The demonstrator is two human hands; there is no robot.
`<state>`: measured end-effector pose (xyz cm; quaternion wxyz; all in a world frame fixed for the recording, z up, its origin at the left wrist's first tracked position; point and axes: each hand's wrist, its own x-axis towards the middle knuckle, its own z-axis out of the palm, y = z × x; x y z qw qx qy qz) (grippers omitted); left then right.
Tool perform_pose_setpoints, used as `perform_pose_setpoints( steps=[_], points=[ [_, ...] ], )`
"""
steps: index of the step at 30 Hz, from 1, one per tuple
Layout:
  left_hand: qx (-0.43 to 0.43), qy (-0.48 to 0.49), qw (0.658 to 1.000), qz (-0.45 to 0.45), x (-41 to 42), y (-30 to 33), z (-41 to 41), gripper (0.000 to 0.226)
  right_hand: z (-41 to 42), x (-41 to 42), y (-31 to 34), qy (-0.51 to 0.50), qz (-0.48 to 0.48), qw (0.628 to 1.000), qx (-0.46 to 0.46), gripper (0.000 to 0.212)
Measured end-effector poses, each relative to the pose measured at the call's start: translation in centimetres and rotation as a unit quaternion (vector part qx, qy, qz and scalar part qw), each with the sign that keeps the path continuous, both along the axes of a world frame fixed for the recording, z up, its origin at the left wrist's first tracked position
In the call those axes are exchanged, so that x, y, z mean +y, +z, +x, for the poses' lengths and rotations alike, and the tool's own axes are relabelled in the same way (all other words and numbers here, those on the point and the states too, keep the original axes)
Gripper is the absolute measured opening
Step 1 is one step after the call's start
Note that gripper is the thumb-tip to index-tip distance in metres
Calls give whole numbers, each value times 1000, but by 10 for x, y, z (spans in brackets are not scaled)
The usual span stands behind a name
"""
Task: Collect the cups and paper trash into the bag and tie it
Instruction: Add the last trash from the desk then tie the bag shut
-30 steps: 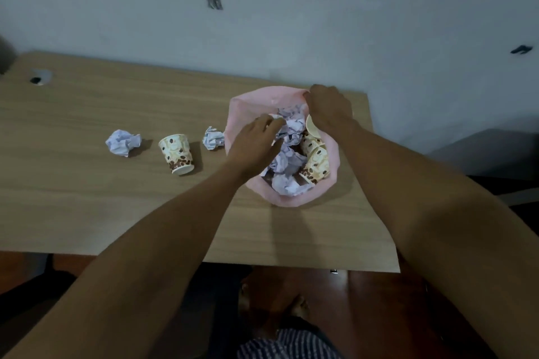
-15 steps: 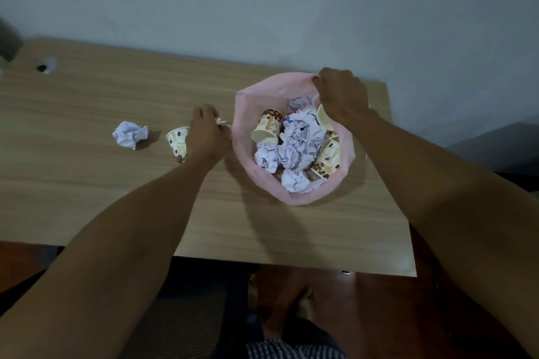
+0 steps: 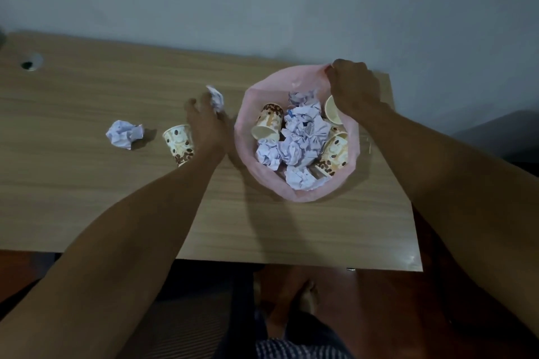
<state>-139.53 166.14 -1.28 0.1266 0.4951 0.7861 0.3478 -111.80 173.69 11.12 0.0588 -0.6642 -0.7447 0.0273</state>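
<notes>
A pink plastic bag (image 3: pixel 262 181) stands open on the wooden table (image 3: pixel 87 183), filled with several crumpled papers and bean-print paper cups. My right hand (image 3: pixel 354 87) grips the bag's far rim. My left hand (image 3: pixel 204 122) holds a crumpled paper ball (image 3: pixel 215 96) in its fingertips, lifted just left of the bag. An upside-down paper cup (image 3: pixel 178 144) stands on the table beside my left wrist. Another crumpled paper ball (image 3: pixel 124 133) lies further left.
A grey wall runs behind the table. A round cable hole (image 3: pixel 30 62) sits in the table's far left corner. The table's near edge is close to my body, with a red-brown floor and my feet below.
My left hand left the bag, reached left to the paper ball beside it, picked it up and raised it. My right hand kept holding the bag's rim.
</notes>
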Motion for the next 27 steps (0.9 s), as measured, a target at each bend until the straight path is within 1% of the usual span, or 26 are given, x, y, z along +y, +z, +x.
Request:
perform_pose_setpoints(
  steps=[1, 2, 3, 5, 7, 9, 12, 14, 15, 17, 20, 22, 24, 27],
  points=[
    [-31, 16, 996, 83, -4, 14, 4, 46, -1, 0, 1, -5, -2, 1000, 10, 21],
    [-48, 12, 986, 157, -9, 30, 12, 45, -2, -1, 3, -10, -5, 1000, 20, 23],
    [-56, -15, 976, 209, -16, 47, 22, 43, -3, -1, 4, -12, -7, 1000, 26, 24],
    [-54, -111, 962, 245, -31, 71, 47, 39, -4, -2, 6, -12, -7, 999, 30, 25],
    [-25, -222, 951, 213, -39, 69, 66, 39, -4, -3, 8, -16, -10, 999, 41, 27],
    [12, -289, 946, 145, -38, 52, 79, 45, -4, -4, 8, -10, -13, 999, 42, 27],
    [51, -307, 949, 57, -28, 30, 90, 56, -4, -5, 7, -9, -18, 999, 51, 28],
    [50, -300, 953, 8, -23, 23, 89, 69, -5, -6, 7, -9, -23, 998, 63, 33],
    [51, -301, 952, -6, -22, 22, 86, 72, -6, -7, 6, -8, -23, 997, 67, 35],
    [73, -304, 950, -5, -28, 28, 77, 62, -8, -9, 6, -1, -23, 997, 67, 37],
    [118, -269, 955, 45, -46, 40, 53, 37, -13, -12, 5, 6, -16, 998, 64, 36],
    [126, -207, 968, 60, -55, 40, 31, 30, -18, -14, 3, 17, -12, 998, 58, 36],
    [130, -139, 982, 13, -60, 35, 5, 37, -24, -15, 1, 31, -14, 998, 48, 36],
    [156, -67, 979, -112, -62, 29, -28, 57, -32, -16, -5, 43, -14, 998, 37, 37]
  ],
)
